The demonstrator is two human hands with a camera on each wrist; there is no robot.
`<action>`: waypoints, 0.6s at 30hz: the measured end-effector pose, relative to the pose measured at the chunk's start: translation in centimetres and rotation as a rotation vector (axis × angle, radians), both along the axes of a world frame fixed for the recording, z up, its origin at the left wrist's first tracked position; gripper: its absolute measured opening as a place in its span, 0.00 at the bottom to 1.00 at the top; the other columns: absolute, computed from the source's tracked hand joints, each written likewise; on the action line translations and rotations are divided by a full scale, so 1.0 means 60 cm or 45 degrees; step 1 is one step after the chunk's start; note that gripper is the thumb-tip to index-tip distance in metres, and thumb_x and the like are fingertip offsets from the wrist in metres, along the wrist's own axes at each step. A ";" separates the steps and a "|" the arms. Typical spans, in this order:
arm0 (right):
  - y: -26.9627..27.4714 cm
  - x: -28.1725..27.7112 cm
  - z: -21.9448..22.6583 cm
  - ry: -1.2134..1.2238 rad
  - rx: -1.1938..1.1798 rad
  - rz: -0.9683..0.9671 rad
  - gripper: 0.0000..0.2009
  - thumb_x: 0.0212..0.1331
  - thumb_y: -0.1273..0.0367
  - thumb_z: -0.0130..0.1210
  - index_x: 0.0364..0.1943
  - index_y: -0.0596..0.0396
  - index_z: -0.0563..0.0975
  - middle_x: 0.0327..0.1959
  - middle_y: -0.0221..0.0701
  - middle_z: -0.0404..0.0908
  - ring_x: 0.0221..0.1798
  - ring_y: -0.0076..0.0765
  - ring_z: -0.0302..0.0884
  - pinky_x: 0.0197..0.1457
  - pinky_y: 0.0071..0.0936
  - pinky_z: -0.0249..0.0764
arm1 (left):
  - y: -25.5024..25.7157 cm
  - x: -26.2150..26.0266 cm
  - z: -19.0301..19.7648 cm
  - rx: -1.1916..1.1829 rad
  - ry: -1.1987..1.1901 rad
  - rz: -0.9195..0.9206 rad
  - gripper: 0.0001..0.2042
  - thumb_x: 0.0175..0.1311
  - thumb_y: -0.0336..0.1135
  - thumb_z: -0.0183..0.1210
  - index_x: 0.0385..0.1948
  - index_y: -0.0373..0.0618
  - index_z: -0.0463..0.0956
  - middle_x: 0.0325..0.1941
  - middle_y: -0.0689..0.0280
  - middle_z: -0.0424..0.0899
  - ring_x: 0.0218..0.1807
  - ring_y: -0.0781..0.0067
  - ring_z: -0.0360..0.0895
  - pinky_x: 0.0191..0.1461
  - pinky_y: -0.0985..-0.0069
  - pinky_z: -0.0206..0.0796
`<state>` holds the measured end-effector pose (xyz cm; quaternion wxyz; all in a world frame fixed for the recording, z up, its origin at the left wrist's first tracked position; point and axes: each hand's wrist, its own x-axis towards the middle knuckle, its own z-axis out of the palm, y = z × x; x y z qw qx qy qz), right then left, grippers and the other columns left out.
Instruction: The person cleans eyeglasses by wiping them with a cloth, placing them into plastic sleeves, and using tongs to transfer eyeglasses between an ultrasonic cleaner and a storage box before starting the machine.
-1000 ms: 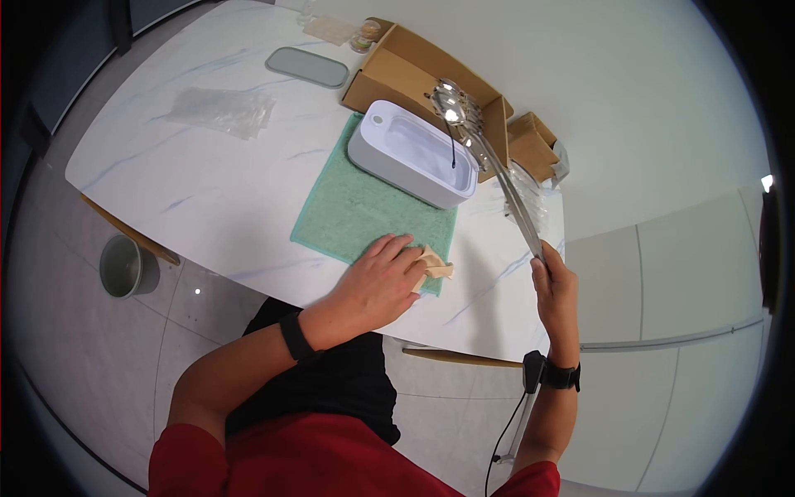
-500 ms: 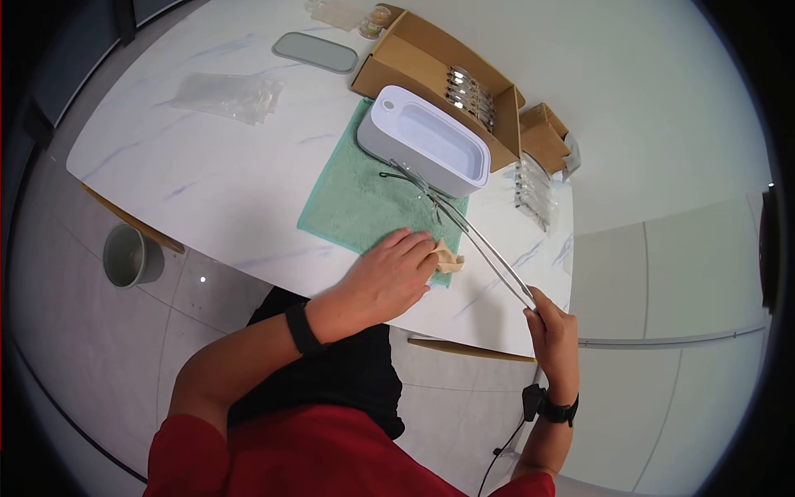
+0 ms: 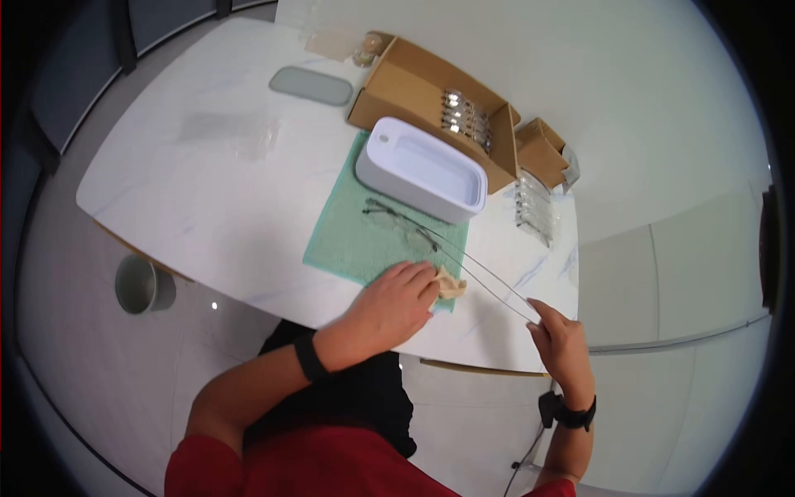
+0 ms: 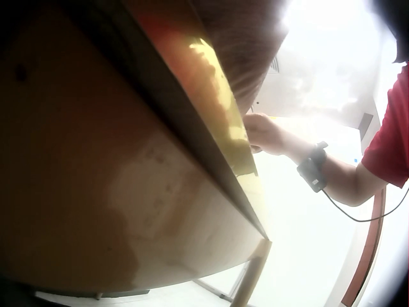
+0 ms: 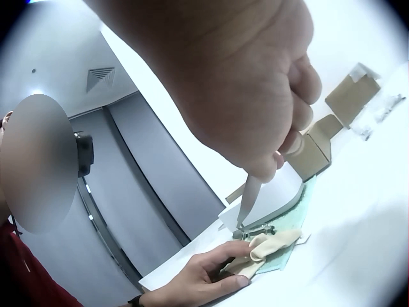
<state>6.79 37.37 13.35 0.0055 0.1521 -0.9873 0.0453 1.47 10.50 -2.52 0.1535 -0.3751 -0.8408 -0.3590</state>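
Note:
A pair of thin-rimmed glasses (image 3: 401,217) with dark temple tips lies on the green towel (image 3: 335,236), in front of a pale lilac oblong basin (image 3: 414,192). My right hand (image 3: 563,340) grips long metal tongs (image 3: 497,276) by their back end. Their two arms are spread, and the tips are down at the glasses. At the towel's near edge rests my left hand (image 3: 393,302), holding a crumpled beige cloth (image 3: 451,284). The right wrist view shows that cloth (image 5: 275,245) between the left thumb and fingers. The left wrist view mostly shows the table's underside.
Behind the basin stands an open cardboard box (image 3: 397,87) with several pairs of glasses (image 3: 468,120). Clear-wrapped items (image 3: 534,207) and a smaller carton (image 3: 542,153) are on the right. A grey oblong lid (image 3: 310,85) and clear plastic bags (image 3: 236,132) lie on the left.
My right hand has brought the glasses in the tongs from above the basin down to the towel. The tongs' arms have spread apart. My left hand has stayed on the cloth.

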 end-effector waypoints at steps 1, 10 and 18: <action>0.007 0.006 0.009 0.009 -0.094 -0.078 0.20 0.57 0.75 0.66 0.56 0.53 0.79 0.27 0.40 0.81 0.24 0.47 0.78 0.31 0.36 0.74 | -0.001 0.001 0.002 -0.010 -0.024 -0.002 0.22 0.57 0.36 0.67 0.52 0.39 0.74 0.61 0.53 0.76 0.68 0.53 0.70 0.74 0.58 0.60; 0.057 -0.175 0.058 0.314 0.026 -0.199 0.14 0.66 0.68 0.59 0.53 0.57 0.77 0.28 0.49 0.81 0.31 0.56 0.80 0.35 0.46 0.74 | 0.001 0.000 0.015 -0.082 -0.082 -0.050 0.22 0.59 0.36 0.66 0.54 0.37 0.74 0.62 0.52 0.75 0.69 0.50 0.68 0.74 0.56 0.59; 0.054 -0.320 0.018 0.274 0.390 -0.149 0.11 0.67 0.64 0.57 0.44 0.56 0.77 0.30 0.45 0.84 0.36 0.57 0.83 0.40 0.51 0.78 | 0.001 0.001 0.018 -0.059 -0.081 -0.041 0.22 0.59 0.36 0.67 0.54 0.37 0.74 0.62 0.51 0.75 0.69 0.49 0.69 0.74 0.55 0.60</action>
